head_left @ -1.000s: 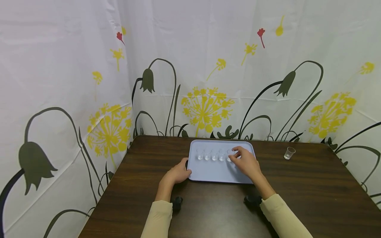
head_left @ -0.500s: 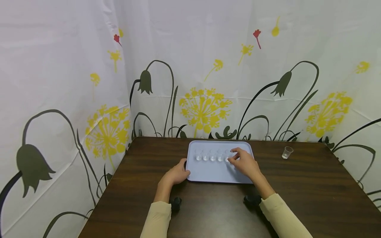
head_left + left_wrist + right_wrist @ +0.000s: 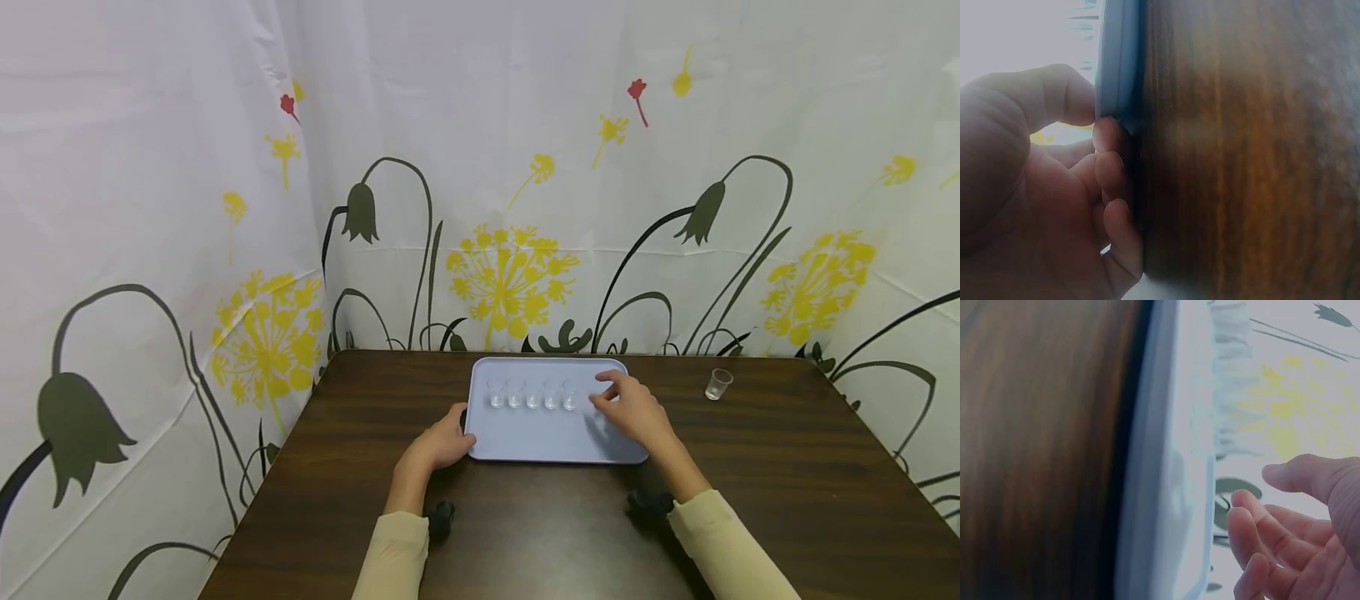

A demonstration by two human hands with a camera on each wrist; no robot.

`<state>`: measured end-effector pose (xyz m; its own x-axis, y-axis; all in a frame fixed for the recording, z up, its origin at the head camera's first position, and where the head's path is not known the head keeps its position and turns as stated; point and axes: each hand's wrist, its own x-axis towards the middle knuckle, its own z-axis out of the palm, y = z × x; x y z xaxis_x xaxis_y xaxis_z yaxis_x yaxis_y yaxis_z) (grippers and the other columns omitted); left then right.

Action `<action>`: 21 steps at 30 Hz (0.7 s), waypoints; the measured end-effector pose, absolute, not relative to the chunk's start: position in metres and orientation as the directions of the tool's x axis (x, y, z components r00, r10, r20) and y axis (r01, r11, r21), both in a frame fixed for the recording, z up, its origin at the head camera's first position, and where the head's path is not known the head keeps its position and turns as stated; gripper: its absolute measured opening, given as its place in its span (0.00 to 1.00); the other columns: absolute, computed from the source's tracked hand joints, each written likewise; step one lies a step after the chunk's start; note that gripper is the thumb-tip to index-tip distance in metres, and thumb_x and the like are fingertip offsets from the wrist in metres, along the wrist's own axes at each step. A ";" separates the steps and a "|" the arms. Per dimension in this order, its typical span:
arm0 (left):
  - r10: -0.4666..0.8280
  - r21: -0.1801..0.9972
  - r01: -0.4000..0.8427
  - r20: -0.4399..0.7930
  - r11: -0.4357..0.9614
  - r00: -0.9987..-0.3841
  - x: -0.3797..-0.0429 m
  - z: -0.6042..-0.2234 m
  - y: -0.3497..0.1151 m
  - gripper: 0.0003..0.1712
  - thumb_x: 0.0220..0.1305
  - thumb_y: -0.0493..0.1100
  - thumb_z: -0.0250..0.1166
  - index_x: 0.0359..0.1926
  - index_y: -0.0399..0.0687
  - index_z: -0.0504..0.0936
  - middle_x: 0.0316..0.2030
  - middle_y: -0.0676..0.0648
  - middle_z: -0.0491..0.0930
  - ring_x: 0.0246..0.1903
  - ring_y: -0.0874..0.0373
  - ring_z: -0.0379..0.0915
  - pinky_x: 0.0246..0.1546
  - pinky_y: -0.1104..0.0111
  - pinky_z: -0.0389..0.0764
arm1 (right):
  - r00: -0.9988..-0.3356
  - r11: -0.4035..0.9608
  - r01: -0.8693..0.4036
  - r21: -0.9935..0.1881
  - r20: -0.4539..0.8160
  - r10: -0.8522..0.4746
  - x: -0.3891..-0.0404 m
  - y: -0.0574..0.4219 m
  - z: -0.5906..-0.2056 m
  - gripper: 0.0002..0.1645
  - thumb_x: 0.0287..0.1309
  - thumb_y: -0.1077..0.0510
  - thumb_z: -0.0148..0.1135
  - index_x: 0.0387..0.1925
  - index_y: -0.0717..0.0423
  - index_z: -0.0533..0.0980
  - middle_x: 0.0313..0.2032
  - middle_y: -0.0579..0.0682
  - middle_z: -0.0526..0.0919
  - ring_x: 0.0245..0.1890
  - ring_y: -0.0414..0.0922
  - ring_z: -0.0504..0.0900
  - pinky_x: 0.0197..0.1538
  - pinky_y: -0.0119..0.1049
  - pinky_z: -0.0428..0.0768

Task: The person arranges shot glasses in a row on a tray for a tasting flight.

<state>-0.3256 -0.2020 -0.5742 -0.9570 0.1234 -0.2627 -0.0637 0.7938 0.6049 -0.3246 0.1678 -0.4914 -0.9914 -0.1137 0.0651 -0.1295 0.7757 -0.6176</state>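
A pale blue tray (image 3: 555, 437) lies on the dark wooden table, with several small clear cups (image 3: 533, 398) standing in a row on it. My left hand (image 3: 442, 437) grips the tray's left edge; in the left wrist view the thumb is on top and the fingertips (image 3: 1110, 175) curl at the rim's underside. Over the tray's right part hovers my right hand (image 3: 636, 410), its thumb and fingers apart with nothing between them, just right of the last cup. The right wrist view shows that gap between thumb and fingers (image 3: 1244, 528) too.
Another small clear cup (image 3: 717, 384) stands by itself on the table (image 3: 787, 467), right of the tray near the back edge. A white curtain (image 3: 465, 100) printed with flowers hangs behind and beside the table.
My right hand has let go of the rightmost cup in the row and moved off to the right. The left hand stays on the tray's edge. The head view has shifted slightly.
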 end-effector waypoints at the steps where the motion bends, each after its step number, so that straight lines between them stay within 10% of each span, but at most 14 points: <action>1: 0.124 0.608 -0.065 -0.264 0.791 -0.957 -0.325 -0.574 -0.202 0.45 0.70 0.51 0.62 0.84 0.48 0.57 0.36 0.47 0.79 0.29 0.53 0.74 0.31 0.60 0.73 | -0.991 0.776 -0.130 -0.617 0.071 -0.109 -0.324 0.171 -0.490 0.30 0.69 0.46 0.68 0.67 0.55 0.79 0.47 0.53 0.93 0.43 0.51 0.87 0.39 0.45 0.78; 21: 0.116 0.641 -0.092 -0.274 0.762 -0.955 -0.326 -0.576 -0.203 0.46 0.69 0.49 0.65 0.83 0.49 0.58 0.36 0.46 0.79 0.30 0.52 0.75 0.30 0.61 0.73 | -0.993 0.711 -0.072 -0.699 0.118 0.016 -0.319 0.253 -0.465 0.36 0.77 0.40 0.60 0.74 0.57 0.71 0.47 0.58 0.90 0.34 0.46 0.90 0.35 0.40 0.77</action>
